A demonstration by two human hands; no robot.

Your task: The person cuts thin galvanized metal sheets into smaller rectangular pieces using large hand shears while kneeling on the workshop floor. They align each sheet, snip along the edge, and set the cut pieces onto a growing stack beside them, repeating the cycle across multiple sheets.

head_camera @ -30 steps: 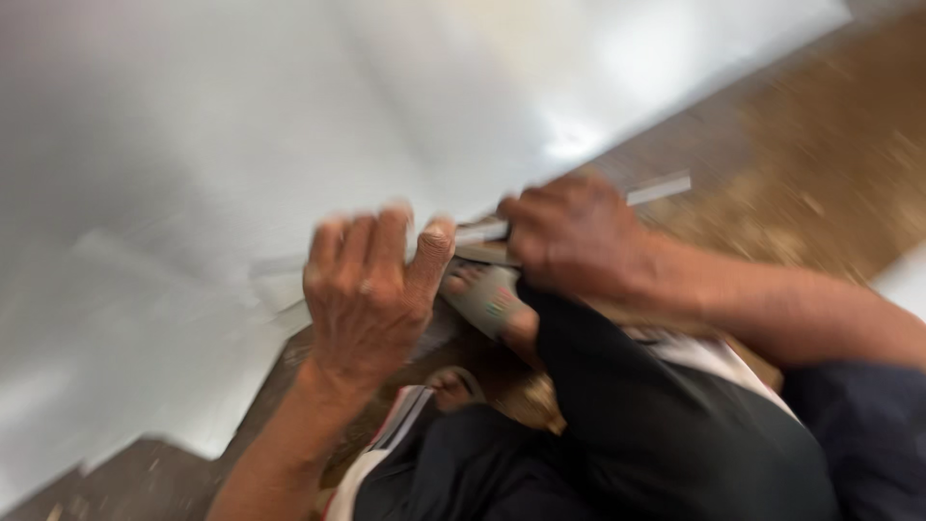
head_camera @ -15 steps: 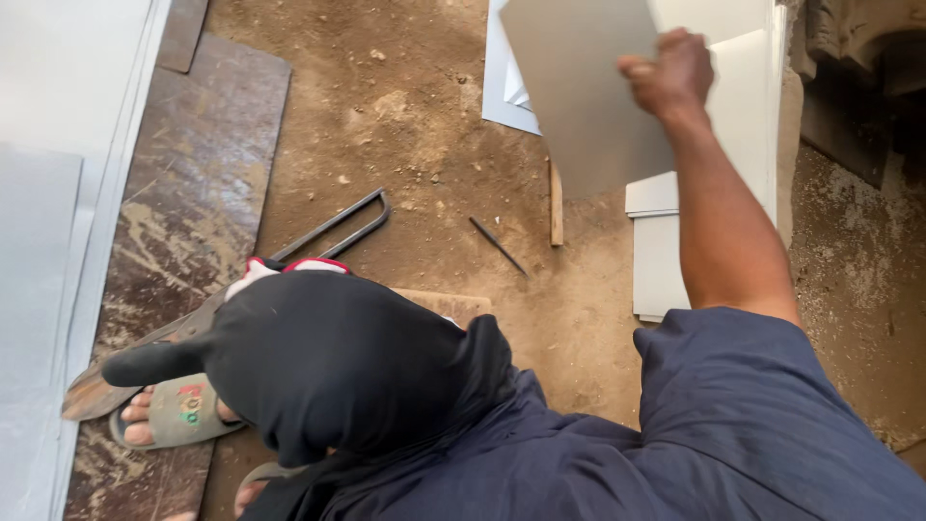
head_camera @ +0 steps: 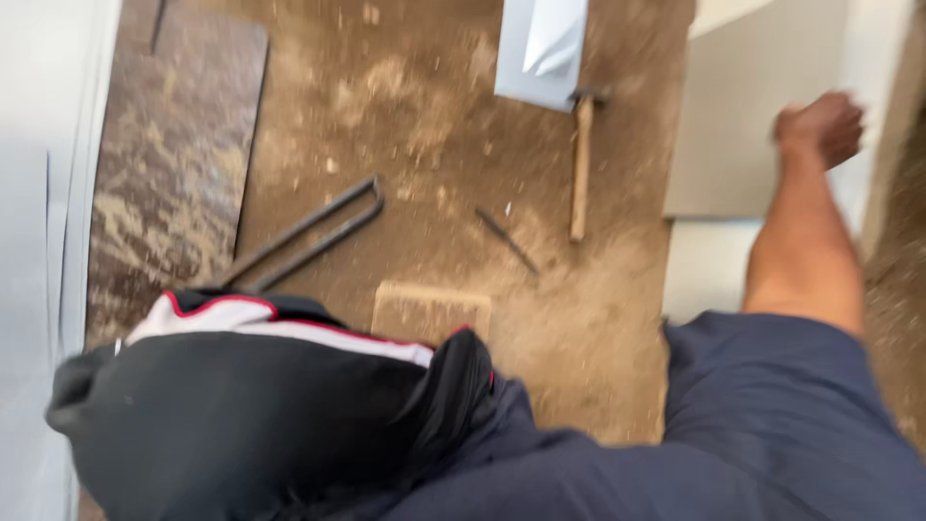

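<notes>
While the right hand point(head_camera: 820, 125) curls loosely at the right edge of a grey tile point(head_camera: 748, 116), blur hides whether it truly grips; the tile lies at the upper right over pale slabs point(head_camera: 704, 270); bare dirt floor point(head_camera: 434, 145) spreads leftward, broken by a hammer point(head_camera: 581, 164), a bent metal rod point(head_camera: 309, 232) and a dark board point(head_camera: 164, 174); the left hand is out of sight.

The floor point(head_camera: 434, 145) is dusty brown earth. A grey-beige tile point(head_camera: 743, 125) leans at its right edge, over white tiles point(head_camera: 704, 270). The slab point(head_camera: 174, 164) at the left is dark brown, mottled tan. The shorts point(head_camera: 241, 405) are black with white panels and red piping; the sleeve point(head_camera: 772, 415) is navy.
</notes>
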